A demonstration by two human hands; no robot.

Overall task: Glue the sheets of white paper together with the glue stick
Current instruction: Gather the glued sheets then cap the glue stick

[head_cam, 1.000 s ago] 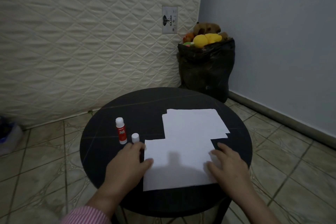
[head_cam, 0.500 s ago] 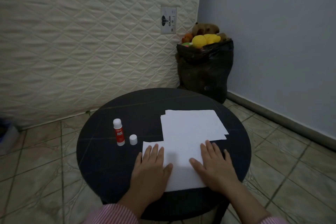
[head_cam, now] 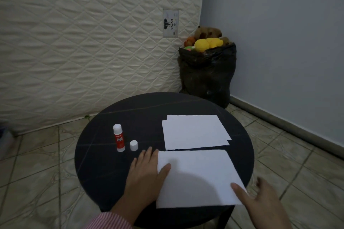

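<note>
A white sheet of paper (head_cam: 197, 176) lies flat at the near edge of the round black table (head_cam: 104, 165). Just behind it rests a small stack of white sheets (head_cam: 194, 131), slightly fanned. My left hand (head_cam: 147, 174) lies flat on the table with its thumb on the near sheet's left edge. My right hand (head_cam: 258, 199) is spread at the sheet's near right corner, one fingertip touching the paper. The red glue stick (head_cam: 118, 138) stands upright and uncapped at the left, with its white cap (head_cam: 134, 145) beside it.
A quilted mattress (head_cam: 83, 42) leans against the wall behind the table. A black bag (head_cam: 206, 76) stuffed with soft toys stands in the corner. Tiled floor surrounds the table.
The near sheet has slid toward me and apart from the stack. Both hands have moved from its middle out to its left edge and right corner.
</note>
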